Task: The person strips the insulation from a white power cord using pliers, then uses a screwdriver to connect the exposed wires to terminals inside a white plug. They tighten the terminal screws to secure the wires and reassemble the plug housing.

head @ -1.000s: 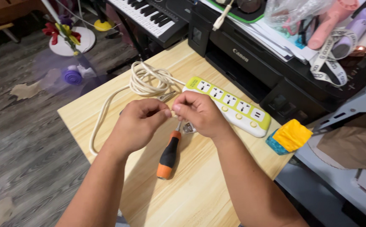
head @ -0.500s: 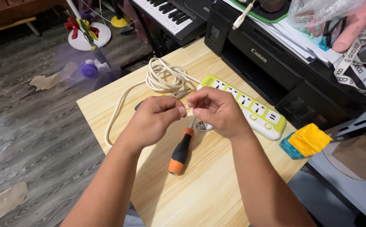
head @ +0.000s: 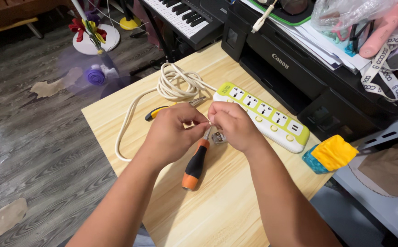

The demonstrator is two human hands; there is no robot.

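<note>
Both hands are raised just above the middle of a light wooden table [head: 116, 114], fingertips meeting. The left hand [head: 171, 130] is curled narrow, thumb and forefinger pinched together. The right hand [head: 233, 123] is likewise pinched, its fingertips touching those of the left. Something very small and pale sits between the two pinches; it looks like the end of a thin wire, but it is too small to tell for certain.

Directly below the hands lies a screwdriver [head: 195, 164] with a black and orange handle, shaft pointing away toward the far side, handle end nearer the viewer. Just beside its shaft, under the right hand, rests a small grey plug part [head: 218, 137].

To the far right of the hands lies a white and lime-green power strip [head: 272, 121], slanting across the table, sockets facing up. Its cream cord [head: 176, 84] is bundled in a loose coil at the far side of the table, with one long loop running along the left edge and back toward the hands. A pair of pliers [head: 162, 110] with yellow and black grips lies partly under the left hand, near the coil.

At the right edge of the table sits a yellow cloth on a teal sponge [head: 329, 155]. Beyond the table stands a black printer [head: 290, 68], and further left a keyboard instrument [head: 180, 16].
</note>
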